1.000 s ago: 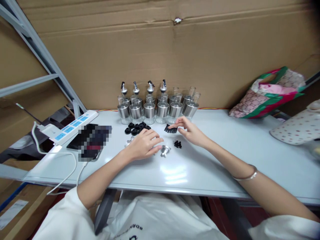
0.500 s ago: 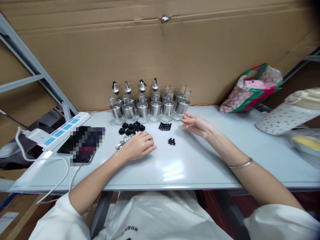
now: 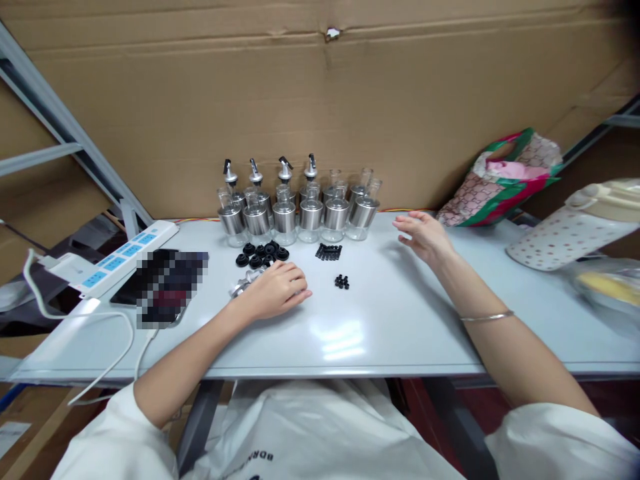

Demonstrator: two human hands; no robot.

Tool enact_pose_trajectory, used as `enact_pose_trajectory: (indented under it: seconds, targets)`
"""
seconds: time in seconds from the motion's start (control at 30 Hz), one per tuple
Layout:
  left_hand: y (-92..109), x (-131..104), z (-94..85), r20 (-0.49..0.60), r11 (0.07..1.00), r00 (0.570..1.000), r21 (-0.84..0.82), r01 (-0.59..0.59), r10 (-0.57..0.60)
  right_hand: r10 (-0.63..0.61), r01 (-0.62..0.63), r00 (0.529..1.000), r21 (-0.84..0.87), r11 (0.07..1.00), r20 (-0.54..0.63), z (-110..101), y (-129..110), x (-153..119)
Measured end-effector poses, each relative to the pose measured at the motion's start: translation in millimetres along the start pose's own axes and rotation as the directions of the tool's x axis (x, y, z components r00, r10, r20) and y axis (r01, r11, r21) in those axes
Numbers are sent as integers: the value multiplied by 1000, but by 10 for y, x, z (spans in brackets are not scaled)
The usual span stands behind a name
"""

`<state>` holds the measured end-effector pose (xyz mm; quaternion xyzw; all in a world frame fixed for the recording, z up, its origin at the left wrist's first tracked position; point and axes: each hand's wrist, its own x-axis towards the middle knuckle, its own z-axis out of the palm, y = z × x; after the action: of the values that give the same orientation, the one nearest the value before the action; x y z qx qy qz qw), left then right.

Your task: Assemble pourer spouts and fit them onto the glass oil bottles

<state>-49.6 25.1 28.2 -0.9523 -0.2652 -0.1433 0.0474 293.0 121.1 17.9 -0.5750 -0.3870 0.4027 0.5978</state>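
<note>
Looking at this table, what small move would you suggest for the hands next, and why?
I would probably shift the left hand slightly aside, off the silver parts. From this view it covers some of them, so they are hard to make out. The right hand looks open and stands apart from the round black pieces, so it hides none of those.

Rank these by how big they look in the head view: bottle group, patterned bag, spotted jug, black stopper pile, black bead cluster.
Bottle group
Patterned bag and spotted jug: unsure, since the jug is nearer
Black stopper pile
Black bead cluster
</note>
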Motion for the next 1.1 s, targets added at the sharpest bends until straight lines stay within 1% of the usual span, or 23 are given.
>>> enact_pose_trajectory:
  seconds: [0.07, 0.17, 0.23, 0.3, 0.33, 0.4, 0.5, 0.57, 0.6, 0.67, 0.77, 0.83, 0.93, 1.03, 1.1]
  targets:
    - [0, -2, -8, -1, 1000, 1000, -1, 2, -2, -162, 150, 983, -132, 980, -83, -131, -44, 83]
    - [-2, -3, -16, -1, 1000, 1000, -8, 3, -3, -306, 280, 942, -181, 943, -137, -280, -134, 126]
    - [-3, -2, -18, 0, 1000, 1000, -7, 3, -3, -387, 340, 910, -268, 901, -147, -343, -181, 118]
    - [-3, -2, -19, 2, 1000, 1000, -4, 4, -4, -469, 379, 877, -450, 809, -102, -386, -202, 103]
    - [-3, -2, -19, 4, 1000, 1000, -5, 5, -5, -488, 380, 871, -548, 746, -61, -402, -202, 100]
    - [-2, -3, -20, 3, 1000, 1000, -10, 5, -5, -467, 362, 884, -685, 633, 35, -428, -186, 104]
    - [-4, -5, -19, -7, 1000, 1000, -18, 4, -4, -419, 358, 897, -783, 510, 137, -446, -144, 133]
    - [-5, -5, -17, -11, 1000, 1000, -20, 4, -4, -410, 376, 894, -804, 460, 183, -442, -116, 154]
    - [-6, -5, -16, -11, 1000, 1000, -21, 4, -4, -404, 387, 892, -805, 450, 203, -436, -102, 162]
    - [-8, -5, -15, -10, 1000, 1000, -21, 6, -6, -376, 431, 887, -774, 465, 268, -421, -73, 173]
    - [-11, -3, -16, -9, 1000, 1000, -19, 6, -6, -332, 510, 859, -705, 493, 389, -408, -31, 177]
    - [-14, -5, -16, -10, 1000, 1000, -15, 3, -3, -316, 530, 848, -688, 496, 425, -410, -13, 174]
    - [-18, -11, -17, -14, 1000, 1000, -11, 7, -7, -319, 511, 860, -688, 515, 399, -419, -18, 165]
    - [-18, -14, -22, -16, 1000, 1000, -7, 18, -18, -394, 514, 853, -678, 525, 342, -426, -59, 154]
    - [-15, -14, -25, -18, 1000, 1000, -6, 17, -17, -454, 515, 840, -697, 499, 297, -424, -91, 145]
